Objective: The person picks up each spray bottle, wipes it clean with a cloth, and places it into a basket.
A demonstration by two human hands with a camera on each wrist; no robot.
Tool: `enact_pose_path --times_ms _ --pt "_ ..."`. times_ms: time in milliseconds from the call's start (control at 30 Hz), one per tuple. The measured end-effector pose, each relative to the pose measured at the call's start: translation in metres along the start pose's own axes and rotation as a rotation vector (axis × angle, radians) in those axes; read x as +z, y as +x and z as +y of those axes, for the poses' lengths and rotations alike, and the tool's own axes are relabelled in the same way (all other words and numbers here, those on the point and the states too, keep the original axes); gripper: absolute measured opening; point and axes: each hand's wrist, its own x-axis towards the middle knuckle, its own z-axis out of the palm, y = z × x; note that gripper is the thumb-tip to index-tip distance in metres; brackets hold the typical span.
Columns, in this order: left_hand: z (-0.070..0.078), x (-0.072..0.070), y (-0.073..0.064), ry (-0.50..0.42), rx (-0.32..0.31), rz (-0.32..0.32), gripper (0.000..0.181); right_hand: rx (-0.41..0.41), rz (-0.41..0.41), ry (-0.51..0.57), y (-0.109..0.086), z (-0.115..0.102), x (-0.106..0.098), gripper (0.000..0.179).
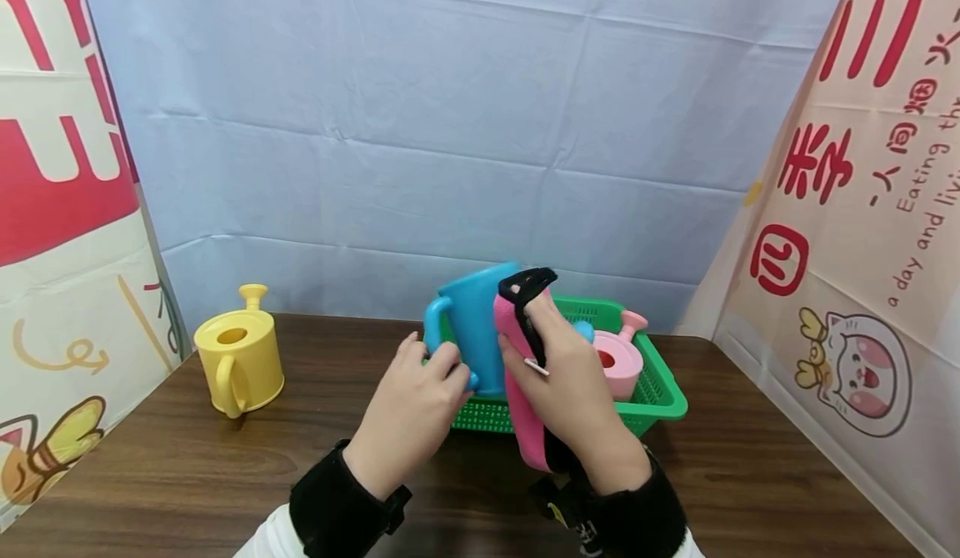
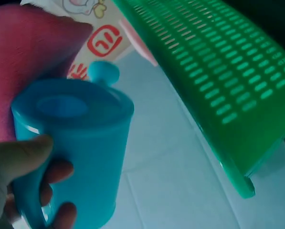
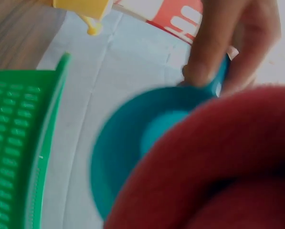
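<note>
A blue toy watering can [image 1: 482, 324] is held up, tilted, at the green basket's left side. My left hand [image 1: 415, 399] grips it by its handle, thumb and fingers curled round it in the left wrist view. In my right hand [image 1: 566, 374] is a soft pink pad [image 1: 517, 374] with a black band and a small white tag. The pad is close against the can; the right wrist view shows it covering part of the can's top [image 3: 128, 138]. Whether they touch is hard to tell. The fingertips of the right hand are partly hidden.
The green basket [image 1: 663, 387] with perforated sides stands behind the hands, a pink watering can [image 1: 621, 366] in it. A yellow watering can [image 1: 251, 366] stands at the left on the brown wooden table [image 1: 195, 475]. Cloth sheets hang at the back and both sides.
</note>
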Motion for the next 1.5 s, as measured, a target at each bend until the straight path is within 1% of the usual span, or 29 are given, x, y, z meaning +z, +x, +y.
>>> enact_pose_path --times_ms 33,67,167,267,300,333,400,433,533,567,633,733,800,867,900,1000,1067,1167,1233,1300,1367,1400,1433,1500 --pt "0.002 0.001 0.000 -0.008 0.017 -0.001 0.032 0.036 -0.008 0.007 0.000 0.001 -0.003 0.047" --pt "0.003 0.002 0.000 -0.017 0.034 0.000 0.031 0.083 -0.019 0.020 0.000 0.003 -0.006 0.042" --pt "0.007 0.003 0.000 -0.030 0.089 0.002 0.028 0.273 -0.043 0.090 0.001 0.009 -0.017 0.030" --pt "0.010 0.004 -0.001 -0.030 0.129 -0.002 0.028 0.454 -0.065 0.200 0.002 0.015 -0.026 0.028" --pt "0.010 0.004 -0.001 -0.030 0.133 -0.003 0.028 0.490 -0.078 0.233 0.002 0.016 -0.027 0.029" --pt "0.010 0.004 -0.001 -0.029 0.132 -0.003 0.029 0.509 -0.096 0.257 0.002 0.017 -0.027 0.031" --pt "0.009 0.005 -0.002 -0.018 0.120 0.004 0.029 0.513 -0.150 0.290 0.002 0.019 -0.026 0.035" --pt "0.008 0.005 -0.002 -0.009 0.110 0.009 0.030 0.495 -0.182 0.284 0.002 0.020 -0.025 0.039" --pt "0.003 0.005 -0.001 0.015 0.066 0.031 0.033 0.410 -0.261 0.264 0.002 0.020 -0.019 0.056" --pt "0.001 0.004 -0.001 0.025 0.050 0.037 0.034 0.380 -0.278 0.272 0.002 0.019 -0.017 0.063" --pt "-0.003 0.003 0.000 0.037 0.021 0.042 0.036 0.295 -0.296 0.278 0.002 0.018 -0.013 0.077" --pt "-0.008 0.000 0.001 0.035 -0.011 0.047 0.038 0.130 -0.278 0.233 0.003 0.013 -0.006 0.089" --pt "-0.010 0.000 0.002 0.029 -0.010 0.048 0.037 0.031 -0.234 0.158 0.004 0.010 -0.003 0.087" --pt "-0.010 0.000 0.003 0.022 0.009 0.047 0.038 -0.025 -0.189 0.102 0.004 0.008 -0.001 0.080" --pt "-0.010 0.000 0.003 0.022 0.022 0.046 0.038 -0.030 -0.175 0.099 0.004 0.007 -0.001 0.076" --pt "-0.007 0.000 0.004 0.018 0.077 0.050 0.036 0.015 -0.157 0.148 0.003 0.008 -0.003 0.068" --pt "-0.005 0.000 0.004 0.024 0.117 0.054 0.035 0.073 -0.151 0.193 0.002 0.009 -0.007 0.069" --pt "-0.001 -0.001 0.004 0.026 0.174 0.063 0.032 0.200 -0.137 0.288 0.003 0.014 -0.015 0.072" --pt "0.001 -0.003 0.004 0.017 0.201 0.060 0.031 0.309 -0.104 0.368 0.003 0.017 -0.022 0.066" --pt "0.002 -0.005 0.005 -0.009 0.213 0.059 0.028 0.427 -0.055 0.449 0.004 0.020 -0.028 0.057" --pt "0.002 -0.007 0.005 -0.026 0.212 0.056 0.029 0.520 -0.017 0.512 0.004 0.021 -0.032 0.044" --pt "0.001 -0.008 0.005 -0.026 0.209 0.057 0.030 0.543 -0.011 0.542 0.004 0.021 -0.032 0.039" --pt "0.000 -0.008 0.005 -0.027 0.200 0.058 0.031 0.557 -0.021 0.558 0.004 0.021 -0.032 0.036" --pt "-0.004 -0.009 0.005 -0.020 0.174 0.061 0.033 0.530 -0.064 0.551 0.004 0.019 -0.029 0.035"
